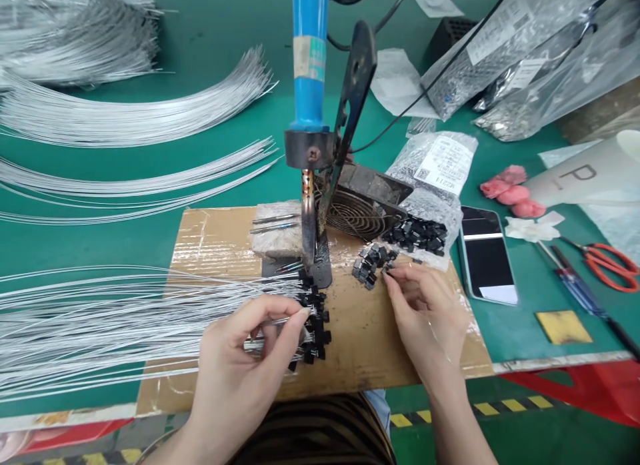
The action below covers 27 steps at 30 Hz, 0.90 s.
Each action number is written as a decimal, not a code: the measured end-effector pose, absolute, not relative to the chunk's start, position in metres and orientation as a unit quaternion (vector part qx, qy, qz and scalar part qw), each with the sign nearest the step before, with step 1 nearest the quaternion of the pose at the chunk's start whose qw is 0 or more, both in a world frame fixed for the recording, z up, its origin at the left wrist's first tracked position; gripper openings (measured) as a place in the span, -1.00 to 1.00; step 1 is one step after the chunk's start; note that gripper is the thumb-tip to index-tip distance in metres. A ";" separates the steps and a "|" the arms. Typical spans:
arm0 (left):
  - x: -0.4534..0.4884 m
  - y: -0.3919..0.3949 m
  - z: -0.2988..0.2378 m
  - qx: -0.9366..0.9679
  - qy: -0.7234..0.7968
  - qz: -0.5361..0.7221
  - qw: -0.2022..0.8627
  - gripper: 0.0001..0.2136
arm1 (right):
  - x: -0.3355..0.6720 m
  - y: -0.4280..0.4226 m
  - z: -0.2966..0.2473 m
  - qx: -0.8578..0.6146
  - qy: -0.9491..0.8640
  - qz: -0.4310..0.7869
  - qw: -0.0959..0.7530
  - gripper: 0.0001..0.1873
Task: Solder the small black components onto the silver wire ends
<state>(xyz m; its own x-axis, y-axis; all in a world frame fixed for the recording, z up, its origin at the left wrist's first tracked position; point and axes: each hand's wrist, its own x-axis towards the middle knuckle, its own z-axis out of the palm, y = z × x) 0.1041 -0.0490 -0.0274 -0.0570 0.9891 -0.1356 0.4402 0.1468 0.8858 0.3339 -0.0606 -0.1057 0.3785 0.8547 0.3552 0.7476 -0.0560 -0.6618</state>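
Note:
My left hand (255,352) is closed, with thumb and forefinger pinched on what looks like a thin white wire. It sits over a bundle of white wires (195,318) whose right ends carry small black switch-like parts (315,335). My right hand (427,312) pinches a small black part at the edge of a loose pile of the same parts (370,264); its fingers partly hide that part. Between and beyond both hands, a blue-handled soldering iron (310,92) points down, its tip close to the wired parts.
Cardboard (360,345) covers the work spot. Behind the iron stands a dusty fan (360,205). An open bag of black parts (420,235), a phone (489,255), orange-handled scissors (610,266) and a yellow sponge (563,326) lie rightward. More wire bundles (135,115) spread across the left.

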 end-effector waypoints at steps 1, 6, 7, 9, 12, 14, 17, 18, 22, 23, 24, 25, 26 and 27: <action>0.104 -0.049 -0.027 0.558 0.640 0.342 0.402 -0.89 | 0.334 -0.062 -0.106 -0.731 -0.538 0.069 0.415 -0.92; 0.097 -0.048 -0.035 0.573 0.631 0.326 0.408 -0.88 | 0.327 -0.066 -0.097 -0.743 -0.412 0.170 0.499 -0.84; 0.095 -0.048 -0.037 0.579 0.627 0.319 0.411 -0.87 | 0.323 -0.066 -0.094 -0.727 -0.403 0.200 0.519 -0.84; 0.091 -0.047 -0.040 0.589 0.618 0.306 0.420 -0.85 | 0.315 -0.067 -0.085 -0.688 -0.405 0.252 0.546 -0.87; 0.088 -0.046 -0.042 0.586 0.614 0.302 0.433 -0.83 | 0.301 -0.069 -0.073 -0.653 -0.397 0.307 0.567 -0.91; 0.088 -0.045 -0.040 0.577 0.610 0.303 0.450 -0.84 | 0.291 -0.069 -0.067 -0.626 -0.379 0.360 0.579 -0.90; 0.089 -0.043 -0.037 0.559 0.595 0.307 0.490 -0.90 | 0.277 -0.069 -0.061 -0.581 -0.349 0.458 0.576 -0.91; 0.090 -0.043 -0.035 0.553 0.588 0.312 0.501 -0.91 | 0.273 -0.069 -0.060 -0.569 -0.341 0.485 0.570 -0.92; 0.093 -0.039 -0.031 0.533 0.563 0.338 0.533 -0.91 | 0.261 -0.068 -0.059 -0.542 -0.327 0.537 0.557 -0.93; 0.094 -0.039 -0.030 0.529 0.560 0.342 0.538 -0.90 | 0.259 -0.068 -0.059 -0.539 -0.328 0.540 0.557 -0.93; 0.094 -0.038 -0.029 0.527 0.557 0.345 0.541 -0.90 | 0.258 -0.068 -0.059 -0.537 -0.330 0.540 0.558 -0.92; 0.095 -0.038 -0.029 0.526 0.555 0.347 0.543 -0.90 | 0.257 -0.068 -0.059 -0.537 -0.333 0.539 0.557 -0.92; 0.095 -0.037 -0.029 0.527 0.552 0.348 0.544 -0.89 | 0.256 -0.069 -0.059 -0.537 -0.338 0.538 0.555 -0.91; 0.095 -0.037 -0.029 0.528 0.549 0.349 0.546 -0.89 | 0.256 -0.069 -0.059 -0.538 -0.341 0.536 0.554 -0.91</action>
<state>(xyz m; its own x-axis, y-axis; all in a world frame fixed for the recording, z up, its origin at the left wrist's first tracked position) 0.0950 -0.0373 -0.0285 0.1538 0.9606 -0.2315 0.1990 0.1993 0.9595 0.2557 -0.0688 -0.0593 0.1936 0.9606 -0.1995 -0.2274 -0.1539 -0.9616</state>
